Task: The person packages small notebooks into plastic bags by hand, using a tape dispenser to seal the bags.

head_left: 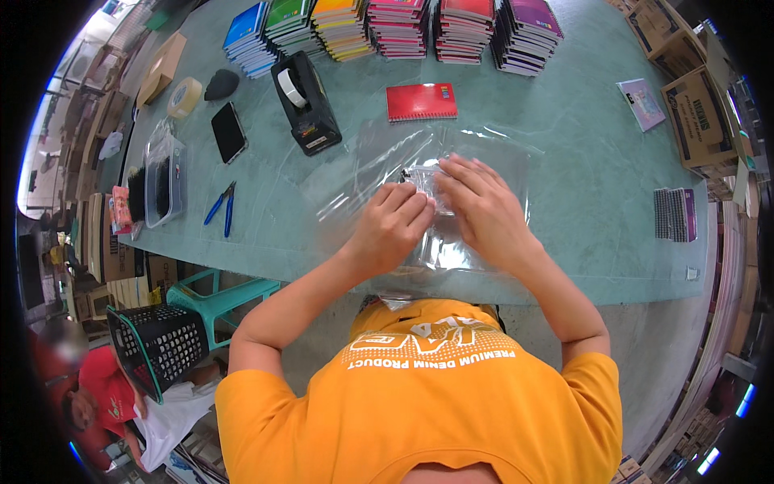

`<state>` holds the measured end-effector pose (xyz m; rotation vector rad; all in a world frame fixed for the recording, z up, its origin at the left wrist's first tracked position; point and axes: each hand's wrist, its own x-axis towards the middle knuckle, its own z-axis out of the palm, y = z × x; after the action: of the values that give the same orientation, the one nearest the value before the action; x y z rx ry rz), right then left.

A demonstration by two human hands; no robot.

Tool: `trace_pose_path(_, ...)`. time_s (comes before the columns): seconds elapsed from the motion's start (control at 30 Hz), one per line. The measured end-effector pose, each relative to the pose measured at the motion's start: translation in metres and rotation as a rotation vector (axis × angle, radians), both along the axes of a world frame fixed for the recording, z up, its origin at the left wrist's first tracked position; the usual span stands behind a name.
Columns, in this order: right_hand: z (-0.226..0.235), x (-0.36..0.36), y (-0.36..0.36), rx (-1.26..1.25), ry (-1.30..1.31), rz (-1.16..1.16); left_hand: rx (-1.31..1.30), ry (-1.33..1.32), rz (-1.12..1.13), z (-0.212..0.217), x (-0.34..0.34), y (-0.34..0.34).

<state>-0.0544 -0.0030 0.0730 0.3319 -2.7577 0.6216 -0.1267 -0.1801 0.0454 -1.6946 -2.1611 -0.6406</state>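
Sheets of clear plastic [516,165] lie on the table in front of me, shiny and creased. My left hand [389,226] is closed, its fingertips pinching the crumpled middle of the plastic. Close beside it, my right hand [490,211] curves its fingers down onto the same bunched part. A small dark piece [405,175] shows at the left fingertips; its kind is too small to make out. Just beyond the plastic is a red spiral notebook [421,103], lying flat.
Notebook stacks [399,32] in several colours line the far edge. Left of me are a tape dispenser [308,109], phone [229,132], blue-handled cutters [222,208] and plastic tub [167,181]. Cartons [700,117] and a purple notebook stack [676,215] stand right. Someone in red [105,387] sits lower left.
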Motion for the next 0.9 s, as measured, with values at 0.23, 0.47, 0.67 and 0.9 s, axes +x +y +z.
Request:
trace_pose_path(0.23, -0.034, -0.004, 0.011, -0.049, -0.097, 0.177, 0.138, -0.105, 0.025, -0.009, -0.011, -0.006)
trace_pose_path(0.47, -0.034, 0.002, -0.007, -0.012, -0.018, 0.157, 0.615, -0.643, 0.975, -0.072, -0.179, -0.089)
trace_pose_path(0.67, -0.046, 0.001, -0.003, -0.084, 0.027, 0.143, 0.547, -0.71, 1.11, -0.058, -0.191, -0.053)
trace_pose_path(0.9, -0.048, 0.001, 0.0, -0.183, 0.084, 0.156, 0.695, -1.366, 0.916, -0.061, -0.112, -0.069)
